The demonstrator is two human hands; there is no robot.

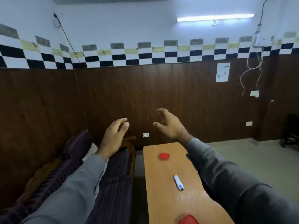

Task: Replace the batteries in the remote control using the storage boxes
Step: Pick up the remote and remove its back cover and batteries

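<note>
Remote control [178, 182]: lies flat on the wooden table [161, 199], roughly midway along it, long axis running away from the viewer and angled slightly. Judged light and rigid, a slim plastic body with a smooth, probably slick shell; it should lift with a pinch across its long sides near the middle. Judged best held in one hand while the other works the battery cover, which cannot be seen from this side. The batteries themselves are not in view

Appearance: narrow white bar with rounded ends, a blue patch and a dark tip at the near end. Buttons are too small to make out

Storage boxes: one small red box [164, 156] sits toward the far end of the table, well apart from the remote control; it looks closed. A second red box [189, 220] is cut off by the bottom edge of the view at the near end. Both judged light, hard plastic; lids and contents cannot be told

Hands: left hand [112, 139] raised over the striped sofa [113, 183], fingers loosely curled, holding nothing. Right hand [169, 125] raised beyond the far end of the table, fingers spread and bent, holding nothing. Neither touches any item

Progress, as judged: nothing on the table is in hand yet
</note>
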